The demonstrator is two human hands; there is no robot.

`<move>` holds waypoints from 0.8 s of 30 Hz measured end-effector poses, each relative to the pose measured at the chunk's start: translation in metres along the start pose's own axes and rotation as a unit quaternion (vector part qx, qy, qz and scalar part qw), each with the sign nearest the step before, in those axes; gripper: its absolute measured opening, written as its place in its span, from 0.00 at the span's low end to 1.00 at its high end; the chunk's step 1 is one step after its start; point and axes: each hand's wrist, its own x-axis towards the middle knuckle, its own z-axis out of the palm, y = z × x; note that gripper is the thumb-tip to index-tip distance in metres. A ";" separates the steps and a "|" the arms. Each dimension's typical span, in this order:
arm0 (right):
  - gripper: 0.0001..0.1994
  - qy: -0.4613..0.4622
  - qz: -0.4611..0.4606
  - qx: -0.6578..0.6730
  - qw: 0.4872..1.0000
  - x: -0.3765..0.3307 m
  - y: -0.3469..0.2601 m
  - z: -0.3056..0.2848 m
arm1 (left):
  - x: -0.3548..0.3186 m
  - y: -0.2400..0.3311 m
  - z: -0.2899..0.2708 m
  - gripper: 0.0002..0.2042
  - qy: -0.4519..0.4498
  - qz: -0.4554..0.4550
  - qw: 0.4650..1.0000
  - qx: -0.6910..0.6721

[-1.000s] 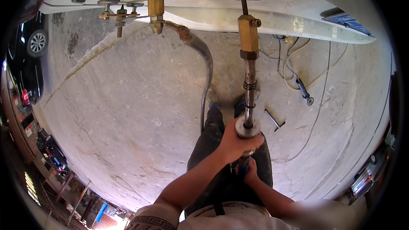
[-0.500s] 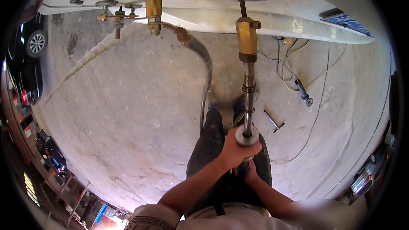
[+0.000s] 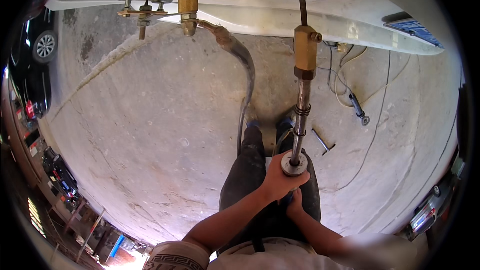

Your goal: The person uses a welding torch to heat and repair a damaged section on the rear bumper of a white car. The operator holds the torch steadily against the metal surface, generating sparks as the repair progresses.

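The left hand (image 3: 280,182) still grips the rod's (image 3: 300,115) round flange (image 3: 293,164), unmoved; right hand (image 3: 296,204) clasps below.

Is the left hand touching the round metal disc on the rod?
Touching. The head view shows the left hand wrapped against the round metal disc on the rod, no gap visible.

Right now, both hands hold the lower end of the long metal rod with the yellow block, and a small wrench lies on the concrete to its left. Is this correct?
Not fully. In the head view the small wrench lies on the concrete to the right of the rod, not the left. The left hand and right hand do hold its lower end, below the yellow block.
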 end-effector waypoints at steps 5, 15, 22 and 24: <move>0.19 0.002 0.020 -0.035 0.999 0.005 -0.011 0.006 | 0.005 0.001 0.002 0.09 0.002 -0.018 1.000 -0.003; 0.18 -0.023 0.030 -0.020 0.999 0.007 -0.012 0.007 | 0.005 0.003 0.002 0.09 0.009 0.012 1.000 -0.002; 0.16 -0.011 0.028 -0.049 0.998 0.007 -0.016 0.013 | 0.005 0.008 0.002 0.09 0.006 -0.005 1.000 -0.010; 0.16 -0.007 0.032 -0.050 0.998 0.007 -0.015 0.012 | 0.006 0.008 0.002 0.09 0.006 -0.005 1.000 -0.009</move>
